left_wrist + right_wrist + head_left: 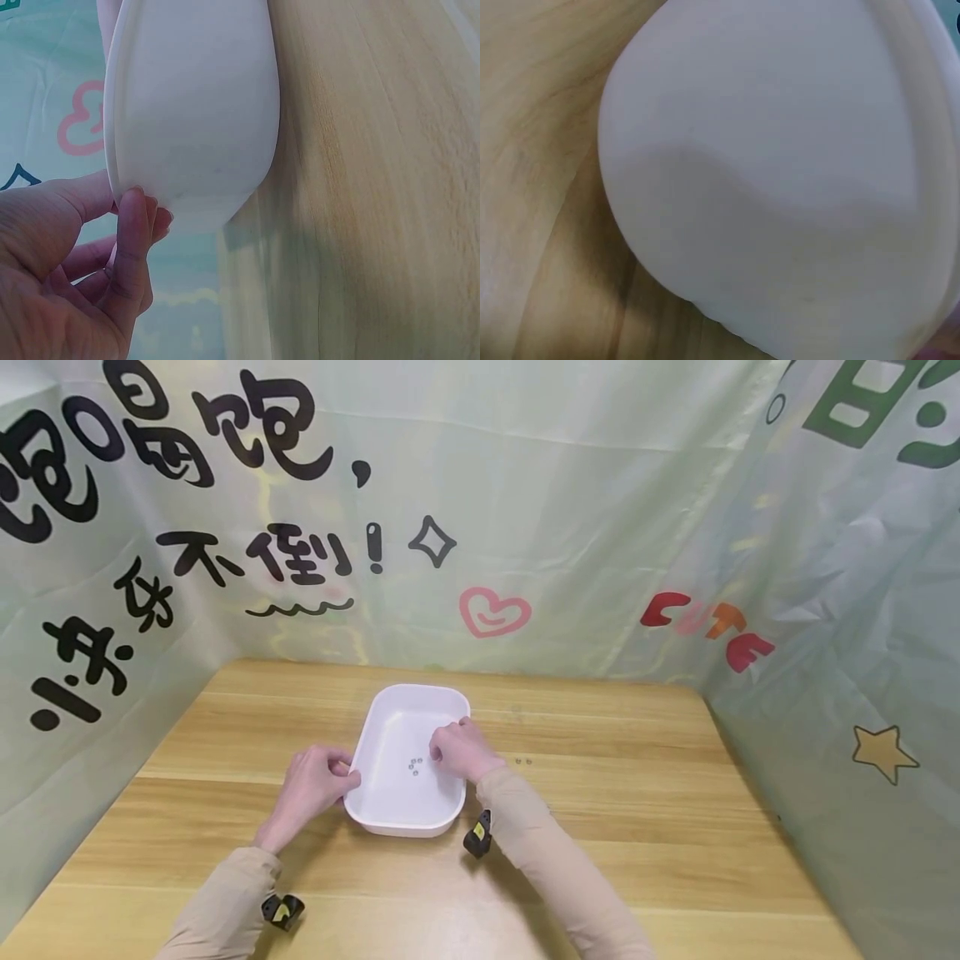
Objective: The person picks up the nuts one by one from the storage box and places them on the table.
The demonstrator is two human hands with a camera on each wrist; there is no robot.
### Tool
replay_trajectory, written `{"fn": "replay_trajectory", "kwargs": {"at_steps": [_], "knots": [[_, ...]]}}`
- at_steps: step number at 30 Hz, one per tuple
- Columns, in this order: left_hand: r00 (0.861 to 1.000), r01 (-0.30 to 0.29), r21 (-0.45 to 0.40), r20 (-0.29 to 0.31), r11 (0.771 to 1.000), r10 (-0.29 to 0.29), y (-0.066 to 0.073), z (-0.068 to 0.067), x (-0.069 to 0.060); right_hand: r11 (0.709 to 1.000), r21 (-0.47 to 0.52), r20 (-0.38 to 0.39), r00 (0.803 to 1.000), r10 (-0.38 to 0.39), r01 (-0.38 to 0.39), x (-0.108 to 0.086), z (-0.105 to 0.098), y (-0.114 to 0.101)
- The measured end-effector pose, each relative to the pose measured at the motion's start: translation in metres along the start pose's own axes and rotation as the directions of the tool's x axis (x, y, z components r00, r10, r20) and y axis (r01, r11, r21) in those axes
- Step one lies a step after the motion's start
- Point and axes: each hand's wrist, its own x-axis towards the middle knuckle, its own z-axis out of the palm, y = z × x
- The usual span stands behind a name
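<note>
A white rectangular tray (405, 810) with rounded corners stands on the wooden table. My left hand (318, 781) pinches its left rim, thumb on the rim and fingers outside; the left wrist view shows this grip on the tray wall (195, 112) closely. Over the tray's right side is my right hand (461, 750), fingers bent and pointing down; whether they hold anything is hidden. Several tiny, shiny roundish pieces (415, 766) lie on the tray floor, too small to identify. In the right wrist view the tray's outer wall (757, 150) fills most of the picture.
Two similar tiny pieces (523, 762) lie on the table (637, 827) to the right of the tray. A printed cloth (570, 543) hangs behind and at both sides of the table. Each sleeve has a small black device (282, 911) at the wrist.
</note>
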Motion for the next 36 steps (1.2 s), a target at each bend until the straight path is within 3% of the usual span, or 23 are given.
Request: {"fn": "replay_trajectory", "kwargs": {"at_steps": [26, 36], "knots": [[1.0, 0.007, -0.007, -0.01, 1.0, -0.007, -0.001, 0.0, -0.002, 0.993, -0.114, -0.096, 0.995, 0.018, -0.029, 0.003, 0.011, -0.005], [1.0, 0.019, -0.022, -0.002, 1.0, -0.019, 0.0, 0.0, -0.001, 0.965, -0.262, -0.115, 0.993, -0.002, -0.028, 0.002, 0.013, -0.005]]}}
